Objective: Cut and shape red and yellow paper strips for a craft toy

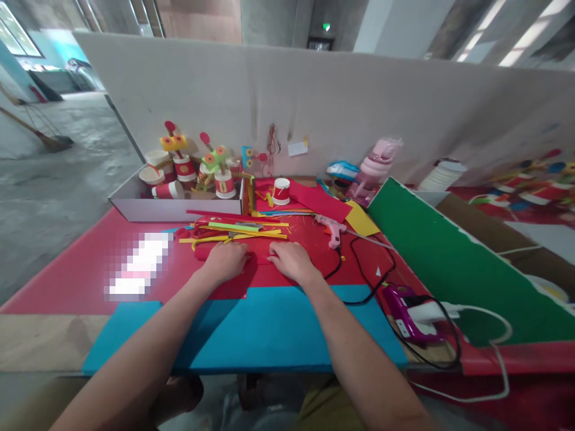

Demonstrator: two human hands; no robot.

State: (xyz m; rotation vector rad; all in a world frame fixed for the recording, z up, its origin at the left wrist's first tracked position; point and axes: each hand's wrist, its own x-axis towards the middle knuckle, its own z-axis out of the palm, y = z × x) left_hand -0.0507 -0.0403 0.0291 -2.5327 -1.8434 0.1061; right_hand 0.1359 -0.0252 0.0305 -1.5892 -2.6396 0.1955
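A red paper sheet (231,290) lies before me, partly on a blue sheet (269,335). My left hand (226,261) is closed at its left side, fingers curled onto the red paper. Opposite, my right hand (291,261) is closed on the same paper, its thumb toward the middle. A short gap separates the hands, and the fingertips are partly hidden. Just beyond them lie yellow paper strips (269,234) and a green strip (233,227). Red-handled scissors (182,233) are partly covered by the strips. A pink glue gun (331,228) rests to the right.
A white box (179,211) of paper-cup figures stands back left; a paper cup (281,191) stands behind the strips. Black cable (371,296) runs to a purple power strip (411,314) on the right. A green board (449,257) leans there. Yellow paper (362,219) lies near it.
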